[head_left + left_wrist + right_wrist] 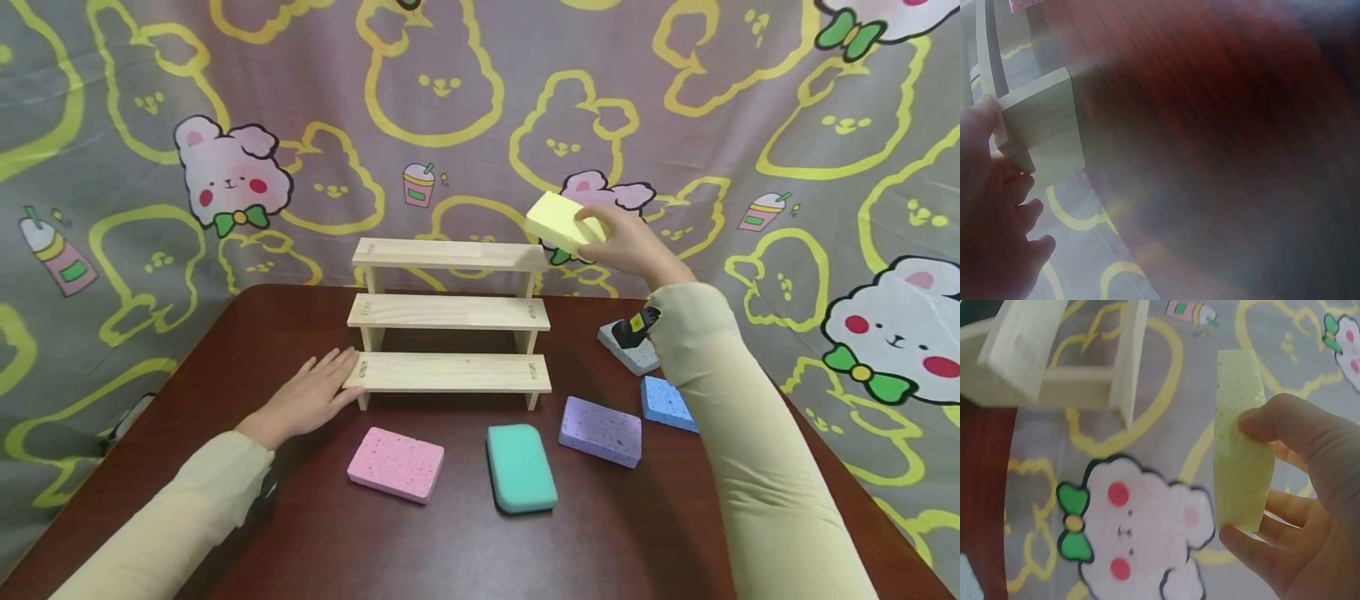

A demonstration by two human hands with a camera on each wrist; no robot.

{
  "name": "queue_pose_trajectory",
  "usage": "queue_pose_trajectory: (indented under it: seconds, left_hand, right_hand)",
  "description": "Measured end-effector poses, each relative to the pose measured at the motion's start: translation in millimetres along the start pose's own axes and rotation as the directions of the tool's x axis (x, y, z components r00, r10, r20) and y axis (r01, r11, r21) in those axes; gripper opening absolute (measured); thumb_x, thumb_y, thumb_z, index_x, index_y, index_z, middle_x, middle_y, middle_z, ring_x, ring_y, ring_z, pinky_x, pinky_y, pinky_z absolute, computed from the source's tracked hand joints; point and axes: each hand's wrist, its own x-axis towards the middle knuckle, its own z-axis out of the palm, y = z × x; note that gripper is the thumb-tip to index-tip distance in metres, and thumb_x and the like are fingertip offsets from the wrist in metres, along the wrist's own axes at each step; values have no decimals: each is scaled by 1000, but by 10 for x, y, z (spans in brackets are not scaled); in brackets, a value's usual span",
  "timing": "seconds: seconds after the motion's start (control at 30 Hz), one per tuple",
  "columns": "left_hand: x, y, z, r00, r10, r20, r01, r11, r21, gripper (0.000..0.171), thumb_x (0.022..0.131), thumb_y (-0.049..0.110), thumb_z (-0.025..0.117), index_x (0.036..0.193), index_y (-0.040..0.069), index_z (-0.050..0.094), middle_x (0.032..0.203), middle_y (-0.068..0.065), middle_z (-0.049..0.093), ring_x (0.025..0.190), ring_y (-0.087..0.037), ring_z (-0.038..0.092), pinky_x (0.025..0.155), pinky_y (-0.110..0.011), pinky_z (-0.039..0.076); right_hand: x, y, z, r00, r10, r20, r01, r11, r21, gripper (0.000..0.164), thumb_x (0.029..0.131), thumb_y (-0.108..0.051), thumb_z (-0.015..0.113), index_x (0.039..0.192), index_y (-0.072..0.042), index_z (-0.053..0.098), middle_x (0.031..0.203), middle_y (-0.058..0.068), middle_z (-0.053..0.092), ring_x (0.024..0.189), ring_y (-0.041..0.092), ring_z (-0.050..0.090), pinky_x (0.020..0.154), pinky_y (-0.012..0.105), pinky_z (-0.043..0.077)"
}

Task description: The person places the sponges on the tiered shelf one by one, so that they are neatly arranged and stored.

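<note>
Pinching the yellow sponge (553, 217) between thumb and fingers, your right hand (626, 243) holds it tilted in the air, near the right end of the wooden stand's (447, 312) top step (450, 252). Your left hand (317, 393) lies with fingers outstretched, touching the left end of the bottom step (450, 371). To do this well, grip lightly enough not to squash the sponge, level it, give the top step's edge room, and use your left hand to steady the stand without pushing it.

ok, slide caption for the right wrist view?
Right hand grips a yellow sponge before a cartoon-print cloth; wooden shelf at upper left.
</note>
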Motion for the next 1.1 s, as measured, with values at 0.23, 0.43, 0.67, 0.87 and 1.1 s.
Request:
queue_pose_trajectory:
  seconds: [0.23,0.43,0.67,0.87,1.1]
  left_hand:
    - [3,-6,3,1000,11,-4,-11,1000,7,66,96,37,46,140,-8,28,142,-25,29,131,-42,22,103,-57,16]
    - [-7,-20,15,1000,18,-9,-18,1000,2,65,96,35,47,139,-9,28,143,-25,29,131,-42,21,103,-57,16]
    - [-3,-24,27,1000,16,-9,-16,1000,5,66,96,37,46,140,-8,28,143,-25,29,132,-42,21,103,-56,15]
    - [-5,-33,26,1000,14,-13,-14,1000,11,65,96,36,46,140,-8,28,143,-24,29,132,-41,20,103,-56,15]
    - [-6,-31,18,1000,18,-10,-18,1000,14,65,96,36,45,140,-8,28,143,-25,29,132,-41,20,103,-57,16]
  right_hand:
    - [173,-265,86,996,-91,25,93,991,-96,47,81,-14,65,125,-4,51,124,14,52,92,28,46,81,43,36]
    - [292,-480,184,988,-144,64,149,985,-87,48,81,-13,63,126,-3,50,125,14,52,94,26,47,84,40,37]
    - [430,-657,330,979,-178,94,181,983,-16,49,80,-10,65,126,-3,50,133,14,46,122,26,39,101,38,29]
    - [521,-781,508,968,-226,107,228,974,0,48,79,-8,65,125,-3,51,135,14,44,127,26,35,105,35,24]
    - [634,-906,783,955,-278,99,282,959,-30,46,77,-9,66,121,-3,53,130,14,49,120,27,41,100,34,29]
